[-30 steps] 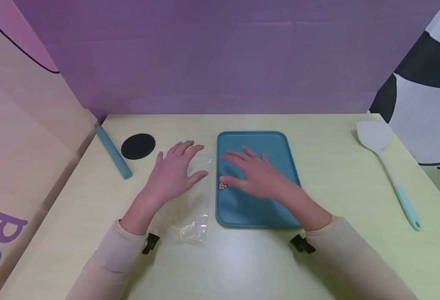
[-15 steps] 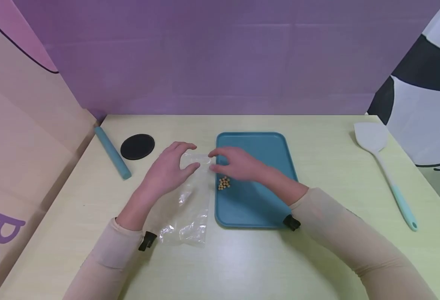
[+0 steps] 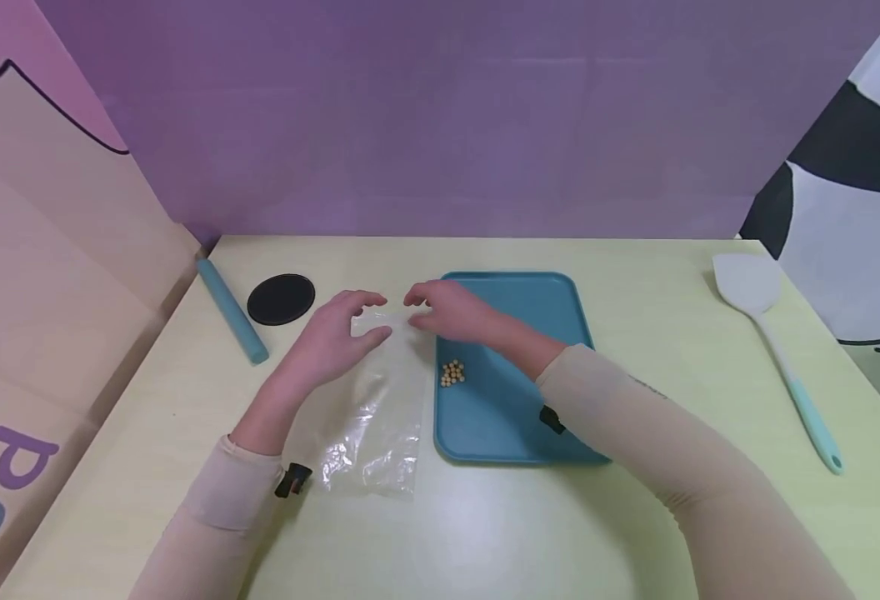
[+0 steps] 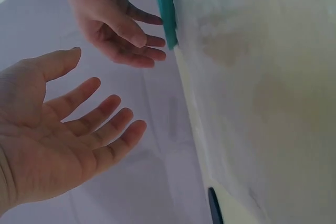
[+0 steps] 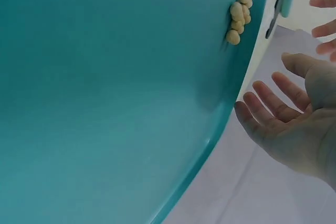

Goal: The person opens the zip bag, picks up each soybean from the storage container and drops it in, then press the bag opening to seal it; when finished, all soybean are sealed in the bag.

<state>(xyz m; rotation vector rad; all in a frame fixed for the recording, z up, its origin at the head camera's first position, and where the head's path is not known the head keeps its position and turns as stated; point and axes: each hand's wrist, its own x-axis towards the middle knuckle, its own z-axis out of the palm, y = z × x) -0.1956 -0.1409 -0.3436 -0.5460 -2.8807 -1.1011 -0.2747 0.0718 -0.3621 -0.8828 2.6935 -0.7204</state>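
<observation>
A clear plastic bag [image 3: 372,417] lies flat on the table, left of the blue tray [image 3: 515,437]. Several small round tan beans [image 3: 452,373] sit in a cluster at the tray's left side; the right wrist view shows the beans [image 5: 241,11] close to the rim. My left hand [image 3: 335,337] hovers over the bag's far end, fingers relaxed, holding nothing. Facing it, my right hand [image 3: 447,310] hangs over the tray's far left edge with loosely bent fingers around nothing. In the left wrist view my left hand [image 4: 68,129] shows its bare palm, fingers spread.
A black round disc [image 3: 281,299] lies at the back left, beside a blue stick [image 3: 232,310] near the table's left edge. Far right rests a white spatula [image 3: 747,283] with a mint handle. A purple backdrop [image 3: 440,117] rises behind the table.
My right hand has moved left and away from me, from over the tray's middle to its far left edge, uncovering the beans. My left hand has shifted only slightly.
</observation>
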